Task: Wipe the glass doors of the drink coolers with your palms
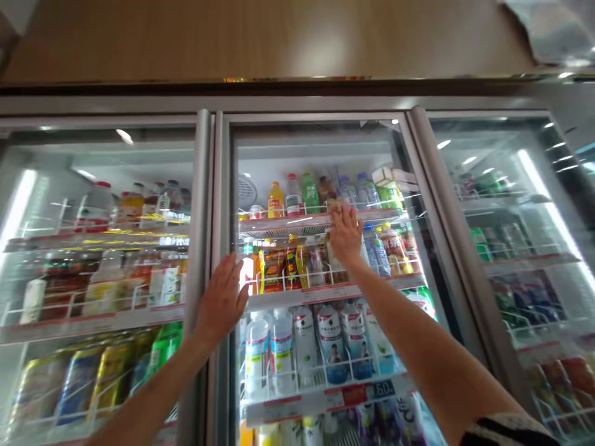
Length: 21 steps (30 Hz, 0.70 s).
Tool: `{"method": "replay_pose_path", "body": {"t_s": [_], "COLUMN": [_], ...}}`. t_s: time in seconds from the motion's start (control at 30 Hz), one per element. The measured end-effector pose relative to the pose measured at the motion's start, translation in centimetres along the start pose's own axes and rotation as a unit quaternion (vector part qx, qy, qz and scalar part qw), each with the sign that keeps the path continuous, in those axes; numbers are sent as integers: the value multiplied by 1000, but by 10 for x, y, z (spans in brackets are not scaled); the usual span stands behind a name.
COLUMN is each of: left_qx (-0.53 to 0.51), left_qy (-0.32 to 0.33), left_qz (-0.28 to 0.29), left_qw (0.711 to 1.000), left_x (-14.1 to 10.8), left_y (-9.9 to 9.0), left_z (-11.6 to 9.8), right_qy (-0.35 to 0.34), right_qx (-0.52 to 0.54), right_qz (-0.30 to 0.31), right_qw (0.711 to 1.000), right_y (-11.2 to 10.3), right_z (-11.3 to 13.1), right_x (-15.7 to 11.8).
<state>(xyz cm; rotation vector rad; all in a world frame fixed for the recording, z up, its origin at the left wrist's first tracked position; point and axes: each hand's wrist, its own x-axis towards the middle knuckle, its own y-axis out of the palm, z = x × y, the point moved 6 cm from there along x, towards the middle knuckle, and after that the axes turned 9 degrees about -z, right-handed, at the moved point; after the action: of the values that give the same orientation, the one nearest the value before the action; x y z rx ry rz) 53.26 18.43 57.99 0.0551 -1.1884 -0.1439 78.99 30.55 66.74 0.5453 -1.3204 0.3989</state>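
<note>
My left hand (225, 297) lies flat with its fingers apart, over the left frame of the middle glass door (222, 210) of a drinks fridge. Higher and further right, my right hand (346, 232) is spread out on or just in front of the door's glass, level with the top shelf's edge; a faint reflection shows by its fingertips. Neither hand holds anything. Behind the glass, near the right hand, stand a green bottle (310, 192), an orange drink bottle (276, 201) and a red-capped bottle (293, 195). Whether the fingers press on the glass, I cannot tell.
Lower shelves carry several clear water bottles (283, 347) behind wire rails. The left fridge section holds several cans (111, 375). A thick grey door post (458, 248) separates the right section. Above runs a brown wood panel (260, 40).
</note>
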Motion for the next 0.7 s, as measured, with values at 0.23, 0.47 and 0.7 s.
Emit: {"method": "replay_pose_path", "body": {"t_s": [0.23, 0.47, 0.7], "left_qx": [-43, -37, -24], "left_qy": [-111, -64, -92], "left_qz": [-32, -19, 15], "left_qw": [992, 997, 995], "left_x": [-14, -33, -52], "left_y": [-9, -1, 31], "left_z": [-2, -19, -32], "right_qy": [-317, -209, -212], "right_qx": [103, 39, 35], "right_qz": [114, 65, 59], "right_qw": [936, 975, 975], "right_y": [28, 7, 7], "right_z": [148, 45, 53], "right_x": [-97, -78, -104]}}
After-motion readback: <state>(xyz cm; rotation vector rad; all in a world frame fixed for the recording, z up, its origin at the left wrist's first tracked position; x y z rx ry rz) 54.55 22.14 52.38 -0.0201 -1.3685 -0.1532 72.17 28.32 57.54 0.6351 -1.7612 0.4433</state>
